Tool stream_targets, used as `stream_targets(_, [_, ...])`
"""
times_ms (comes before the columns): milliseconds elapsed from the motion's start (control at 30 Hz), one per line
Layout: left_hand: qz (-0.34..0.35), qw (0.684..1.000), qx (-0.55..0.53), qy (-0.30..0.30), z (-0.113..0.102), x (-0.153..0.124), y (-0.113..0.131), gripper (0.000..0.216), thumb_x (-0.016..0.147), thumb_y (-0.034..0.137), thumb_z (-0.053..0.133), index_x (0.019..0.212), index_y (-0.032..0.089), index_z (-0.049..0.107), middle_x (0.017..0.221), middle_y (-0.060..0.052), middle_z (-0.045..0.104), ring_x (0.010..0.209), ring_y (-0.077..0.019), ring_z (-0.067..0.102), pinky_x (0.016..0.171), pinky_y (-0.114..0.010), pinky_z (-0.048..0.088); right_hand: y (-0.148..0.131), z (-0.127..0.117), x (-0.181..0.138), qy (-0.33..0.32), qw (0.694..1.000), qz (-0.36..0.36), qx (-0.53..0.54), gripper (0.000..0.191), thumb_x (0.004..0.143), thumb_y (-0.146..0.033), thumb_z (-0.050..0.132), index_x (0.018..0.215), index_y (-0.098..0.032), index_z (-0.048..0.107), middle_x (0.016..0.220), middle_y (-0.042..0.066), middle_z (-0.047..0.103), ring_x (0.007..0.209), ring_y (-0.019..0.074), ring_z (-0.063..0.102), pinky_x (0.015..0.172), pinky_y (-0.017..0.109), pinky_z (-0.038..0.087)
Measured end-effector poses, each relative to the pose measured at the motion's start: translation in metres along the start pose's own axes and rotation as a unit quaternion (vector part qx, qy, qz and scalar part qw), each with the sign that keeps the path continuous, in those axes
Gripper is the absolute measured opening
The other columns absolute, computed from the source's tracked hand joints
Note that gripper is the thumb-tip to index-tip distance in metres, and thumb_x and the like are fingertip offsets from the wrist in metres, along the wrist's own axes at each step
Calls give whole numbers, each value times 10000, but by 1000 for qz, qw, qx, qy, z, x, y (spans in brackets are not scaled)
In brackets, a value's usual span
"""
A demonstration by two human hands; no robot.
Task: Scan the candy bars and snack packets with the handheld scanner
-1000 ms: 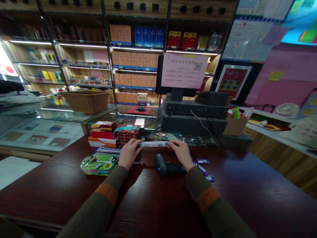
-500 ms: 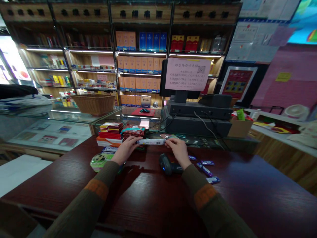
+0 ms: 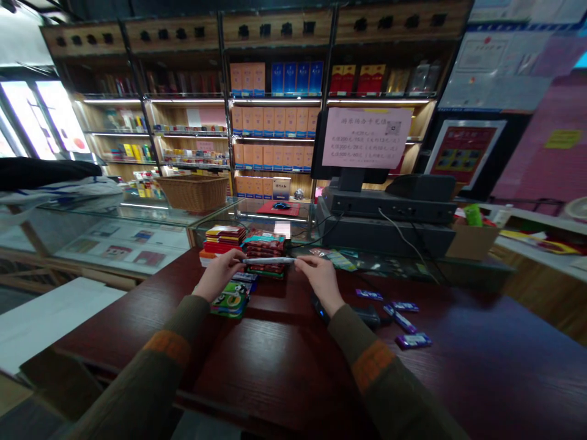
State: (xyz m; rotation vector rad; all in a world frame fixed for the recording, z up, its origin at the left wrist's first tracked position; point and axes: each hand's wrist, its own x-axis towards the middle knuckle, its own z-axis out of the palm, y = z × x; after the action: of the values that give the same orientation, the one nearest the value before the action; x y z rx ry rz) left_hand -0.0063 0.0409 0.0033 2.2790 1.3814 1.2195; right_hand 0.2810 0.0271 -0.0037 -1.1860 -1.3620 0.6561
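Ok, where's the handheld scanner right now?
Head view, right of centre: the scanner lies on the counter, partly hidden by the right hand and sleeve, beside the purple packets.

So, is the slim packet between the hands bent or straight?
Roughly straight: the slim packet stretches between the left hand and right hand, no fold visible.

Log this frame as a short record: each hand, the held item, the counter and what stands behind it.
Left hand: pinching one end of a thin pale packet
Right hand: pinching the other end
Packet position: roughly level, above the counter
Near left hand: green panda-print pack, partly hidden
Near right forearm: dark scanner, partly hidden
Counter, right: four purple-wrapped bars
Behind packet: stacked reddish-brown packs
Background: monitor bearing a pink sign
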Motion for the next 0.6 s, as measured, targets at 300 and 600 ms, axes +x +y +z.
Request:
stream_targets(300, [-17, 997, 27, 64, -26, -9, -36, 189, 754, 356, 628, 861, 209, 678, 858, -35, 693, 792, -190, 658, 770, -314, 531, -3, 44, -15, -48, 998, 0, -34, 246, 774, -363, 701, 946, -219, 804, 934, 47, 800, 899, 240, 730, 854, 336, 528])
stream_targets(600, [-129, 990, -52, 23, -42, -20, -70, 451, 707, 275, 513, 1135, 207, 641, 1113, -58, 742, 1047, -231, 695, 989, -396, 525, 2, 80, -25, -141, 989, -19, -40, 379, 941, -433, 494, 1072, -220, 778, 1134, 65, 766, 1085, 250, 693, 989, 361, 492])
